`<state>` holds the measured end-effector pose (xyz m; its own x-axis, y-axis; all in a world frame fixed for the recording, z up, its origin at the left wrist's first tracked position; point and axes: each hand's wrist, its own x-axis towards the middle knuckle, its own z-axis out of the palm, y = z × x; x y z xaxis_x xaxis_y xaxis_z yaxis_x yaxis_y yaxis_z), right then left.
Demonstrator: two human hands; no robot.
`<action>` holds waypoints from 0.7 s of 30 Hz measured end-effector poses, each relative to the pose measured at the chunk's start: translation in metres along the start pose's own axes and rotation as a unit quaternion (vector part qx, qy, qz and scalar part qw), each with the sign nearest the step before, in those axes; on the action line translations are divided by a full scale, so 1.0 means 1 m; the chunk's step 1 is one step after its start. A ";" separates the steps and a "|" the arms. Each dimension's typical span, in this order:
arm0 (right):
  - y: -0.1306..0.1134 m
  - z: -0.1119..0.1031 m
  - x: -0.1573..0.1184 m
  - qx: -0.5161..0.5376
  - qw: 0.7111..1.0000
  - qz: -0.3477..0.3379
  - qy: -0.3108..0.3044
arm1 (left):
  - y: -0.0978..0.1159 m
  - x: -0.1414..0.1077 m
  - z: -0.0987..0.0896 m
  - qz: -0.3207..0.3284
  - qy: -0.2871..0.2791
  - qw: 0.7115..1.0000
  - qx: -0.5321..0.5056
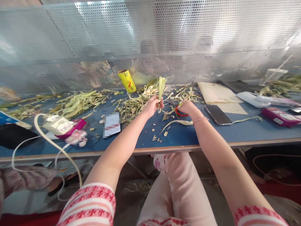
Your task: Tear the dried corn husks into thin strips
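Note:
A pale green leafy stalk (161, 87) stands upright in my left hand (154, 106), whose fingers are closed round its lower end. To the right, my right hand (188, 108) is closed on scissors with red handles (180, 112); their dark blades point left toward the stalk's lower end. Whether blades and stalk touch is too small to tell. Behind and left of my left hand lies a heap of dry leaves and trimmings (129, 108). A curled pale strip (176, 122) lies on the blue table (145, 138) in front of my right hand.
A yellow roll (127, 81) stands by the perforated metal screen (174, 47). More leaves (80, 102) lie left, near a power bank with cables (63, 125) and a small card (112, 125). At right are a phone (218, 115), cardboard (217, 92) and a magenta case (279, 117).

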<state>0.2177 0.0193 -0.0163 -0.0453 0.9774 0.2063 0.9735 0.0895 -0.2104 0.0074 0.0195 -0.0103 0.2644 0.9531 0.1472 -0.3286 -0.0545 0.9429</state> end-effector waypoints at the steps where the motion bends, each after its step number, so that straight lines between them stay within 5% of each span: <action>1: -0.001 -0.001 0.000 -0.007 1.000 0.015 -0.005 | 0.000 0.000 0.000 0.000 -0.009 1.000 0.000; 5: -0.020 -0.011 -0.008 0.133 0.983 -0.048 0.115 | -0.001 -0.001 0.002 0.002 -0.037 0.999 0.010; 10: -0.049 -0.016 -0.018 0.341 0.923 -0.114 0.141 | -0.007 -0.002 0.007 0.003 -0.076 0.995 0.065; 14: -0.057 -0.015 -0.021 0.347 0.924 -0.066 0.145 | -0.012 -0.005 0.010 0.033 -0.080 0.990 0.115; 21: -0.060 -0.007 -0.021 0.330 0.925 -0.079 0.173 | -0.013 -0.005 0.012 0.055 0.008 0.990 0.130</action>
<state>0.1617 -0.0078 -0.0010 0.0111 0.8331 0.5530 0.6065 0.4341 -0.6661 0.0215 0.0117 -0.0194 0.2245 0.9416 0.2510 -0.1106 -0.2313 0.9666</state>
